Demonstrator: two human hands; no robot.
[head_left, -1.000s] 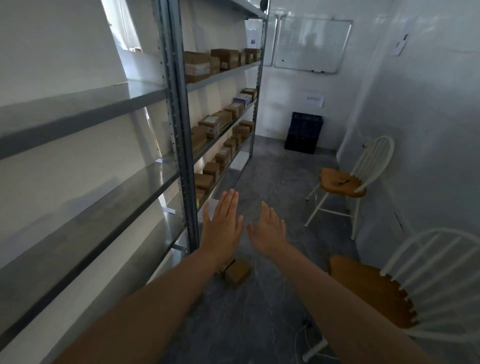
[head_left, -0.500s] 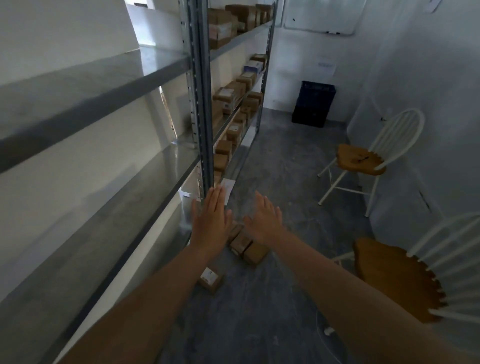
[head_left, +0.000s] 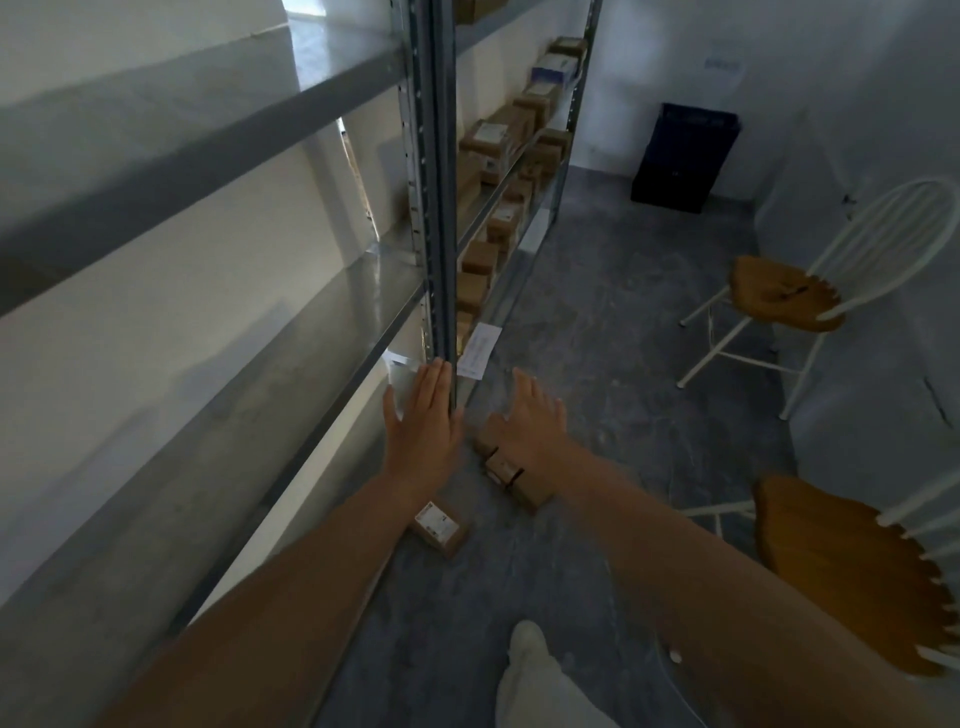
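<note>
Both my arms stretch forward over the grey floor beside a metal shelf rack. My left hand is flat with straight fingers, held in front of the rack's upright post. My right hand is spread, palm down, above a small row of brown cardboard boxes lying on the floor; it hides part of them. One more small box with a white label lies on the floor under my left forearm. Neither hand holds anything.
The far bay of the rack holds several small cardboard boxes. A dark crate stands by the back wall. Two white chairs with wooden seats stand along the right wall. My leg in light trousers shows below.
The view has tilted down and moved closer to the floor boxes. Both hands have stayed open and reached lower toward the boxes; more boxes on the floor have come into sight.
</note>
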